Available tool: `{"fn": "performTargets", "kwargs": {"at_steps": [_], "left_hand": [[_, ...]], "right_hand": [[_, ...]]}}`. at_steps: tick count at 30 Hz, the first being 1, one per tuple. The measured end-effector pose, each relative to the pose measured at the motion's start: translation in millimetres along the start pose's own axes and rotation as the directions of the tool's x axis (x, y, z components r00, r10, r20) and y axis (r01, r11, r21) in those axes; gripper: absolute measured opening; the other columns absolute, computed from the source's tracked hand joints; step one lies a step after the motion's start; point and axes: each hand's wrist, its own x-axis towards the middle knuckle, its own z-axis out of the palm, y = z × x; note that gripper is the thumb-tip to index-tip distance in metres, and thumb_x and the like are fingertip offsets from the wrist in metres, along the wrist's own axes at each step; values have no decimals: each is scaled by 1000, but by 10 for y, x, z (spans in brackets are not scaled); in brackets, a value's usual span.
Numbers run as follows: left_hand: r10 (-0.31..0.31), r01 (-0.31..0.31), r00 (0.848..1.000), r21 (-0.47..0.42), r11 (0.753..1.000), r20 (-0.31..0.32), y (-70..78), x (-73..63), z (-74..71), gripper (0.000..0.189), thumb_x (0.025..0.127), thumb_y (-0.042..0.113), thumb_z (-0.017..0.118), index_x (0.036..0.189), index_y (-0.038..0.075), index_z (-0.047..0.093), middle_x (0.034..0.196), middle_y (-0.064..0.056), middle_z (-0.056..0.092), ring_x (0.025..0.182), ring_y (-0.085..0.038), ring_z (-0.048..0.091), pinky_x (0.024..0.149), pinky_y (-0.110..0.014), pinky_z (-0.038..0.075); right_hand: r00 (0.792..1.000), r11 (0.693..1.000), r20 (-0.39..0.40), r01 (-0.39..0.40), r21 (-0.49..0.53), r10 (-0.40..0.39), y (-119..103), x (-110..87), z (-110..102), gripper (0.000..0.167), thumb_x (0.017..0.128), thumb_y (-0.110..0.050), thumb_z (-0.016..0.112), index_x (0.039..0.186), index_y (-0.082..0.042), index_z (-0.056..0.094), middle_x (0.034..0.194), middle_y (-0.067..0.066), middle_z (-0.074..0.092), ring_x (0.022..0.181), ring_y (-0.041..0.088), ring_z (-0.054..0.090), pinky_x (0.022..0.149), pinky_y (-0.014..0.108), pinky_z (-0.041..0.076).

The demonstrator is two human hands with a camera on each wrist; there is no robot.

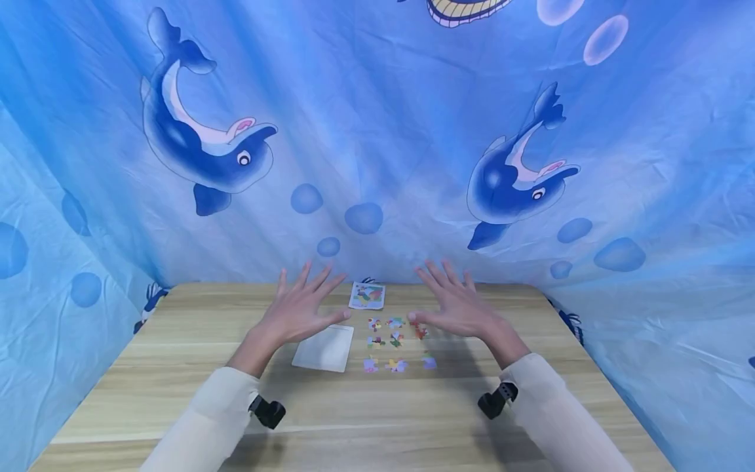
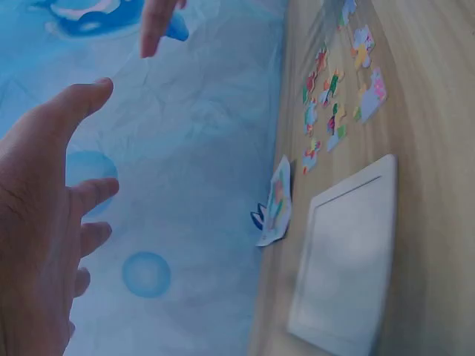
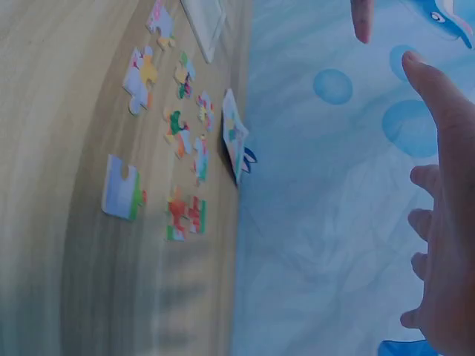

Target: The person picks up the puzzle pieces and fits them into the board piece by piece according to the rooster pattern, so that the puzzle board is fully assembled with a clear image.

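Both hands hover over the table with fingers spread, palms down, holding nothing. My left hand (image 1: 301, 308) is above the white puzzle tray (image 1: 324, 349), which lies flat with a raised rim. On the other side, my right hand (image 1: 457, 305) is over the right end of the loose jigsaw pieces, its thumb overlapping a red piece (image 1: 420, 330) in the head view. Several colourful pieces lie apart in rough rows, among them a lilac corner piece (image 3: 121, 189) and a yellow-and-lilac piece (image 1: 396, 365). Behind them sits a small picture card (image 1: 367, 296) with a matching-style cartoon print.
The wooden table (image 1: 366, 419) ends at a blue cloth backdrop (image 1: 377, 164) printed with dolphins and bubbles. The card lies right by the table's far edge. Each wrist wears a black strap camera, the left (image 1: 267, 411) and the right (image 1: 498, 400).
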Motion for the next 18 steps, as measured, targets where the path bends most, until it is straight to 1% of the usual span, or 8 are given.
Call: {"fn": "performTargets", "kwargs": {"at_steps": [3,4,8,10,11,14,16,18], "left_hand": [[0,-1,1000,-36,999,-20,-76,-74,89,81,96,69,51,163,30,32,173,-6,22,162,-41,3,122,-76,-8],[-4,2,1000,-57,998,-25,-102,-106,121,81,96,68,52,163,27,33,172,-8,25,162,-42,7,123,-75,-6],[-43,38,998,-119,992,-36,-222,-247,265,76,96,65,55,158,21,45,164,-13,42,155,-44,31,123,-74,16],[-68,62,997,-149,987,-35,-291,-313,336,74,96,64,56,154,19,50,159,-15,49,148,-46,42,118,-75,27],[-76,70,997,-165,984,-33,-328,-343,369,72,96,63,57,153,17,52,157,-16,51,146,-46,44,115,-75,31],[-77,71,997,-220,973,-21,-443,-425,458,68,97,55,60,149,13,55,154,-19,53,143,-48,46,111,-77,33],[-75,72,997,-260,963,0,-526,-471,523,64,97,47,64,148,10,56,155,-21,51,144,-49,44,110,-78,32],[-66,70,998,-286,956,24,-607,-509,594,60,96,39,66,147,8,56,156,-21,50,144,-49,43,111,-77,32]], "right_hand": [[1000,997,30,3,82,-6,11,42,57,93,93,-74,53,166,-38,7,175,-4,-1,163,31,-10,124,74,-5],[999,994,34,6,106,-9,22,57,84,92,94,-73,52,166,-38,8,175,-5,0,163,31,-9,124,74,-4],[999,979,35,8,201,-15,70,121,199,88,93,-72,54,166,-36,18,175,-2,12,163,33,-1,124,75,5],[999,971,29,11,240,-18,95,159,268,86,94,-69,57,165,-34,23,174,1,18,163,35,6,124,75,10],[1000,966,26,10,260,-17,102,179,303,84,95,-66,58,165,-33,26,173,3,23,163,36,11,124,74,14],[1000,942,23,4,336,-12,118,241,414,78,96,-58,63,162,-28,34,170,4,33,159,35,26,124,68,25],[1000,923,18,6,384,-14,123,286,494,71,97,-51,64,159,-23,42,165,5,42,154,35,36,122,64,33],[1000,906,26,-4,423,-8,123,328,576,64,98,-46,65,154,-19,49,159,6,50,150,34,43,121,60,38]]}}
